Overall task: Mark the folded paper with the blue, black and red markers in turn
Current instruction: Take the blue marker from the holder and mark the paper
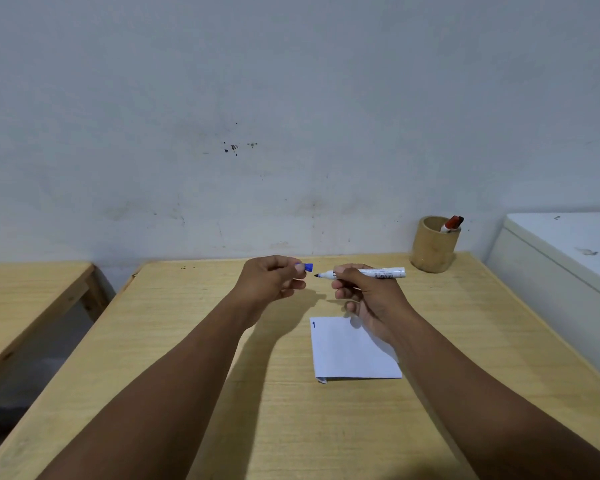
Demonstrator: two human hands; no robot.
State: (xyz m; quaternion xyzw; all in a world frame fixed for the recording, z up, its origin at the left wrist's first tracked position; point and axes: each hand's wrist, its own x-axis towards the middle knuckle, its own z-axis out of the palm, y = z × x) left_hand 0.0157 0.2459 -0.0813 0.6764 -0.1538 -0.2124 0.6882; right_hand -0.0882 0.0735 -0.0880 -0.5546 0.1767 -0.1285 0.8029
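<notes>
I have the blue marker point(368, 273) in my right hand point(364, 299), fingers wrapped around the front of its white barrel, and the blue cap point(308, 267) pinched at the fingertips of my left hand point(272, 278). Both hands hover above the wooden table point(257, 393), beyond the far edge of the folded paper point(352, 351), which lies flat near the table's middle and partly under my right wrist. A blue "1" point(314, 324) already sits in the paper's far-left corner, so I judge the blue step done and the marker about to be closed.

What matters now is alignment. The marker's long axis runs nearly level, left to right, with the dark tip pointing left — straight at the cap's open end, which lies just beside it but not touching. The cap sits slightly higher than the tip, so I would tilt or lower it a little before sliding the 2 together.

The red marker point(451, 224) stands in the bamboo holder point(433, 249) at the far right, nearer my right hand. I cannot see a black marker from here.
</notes>
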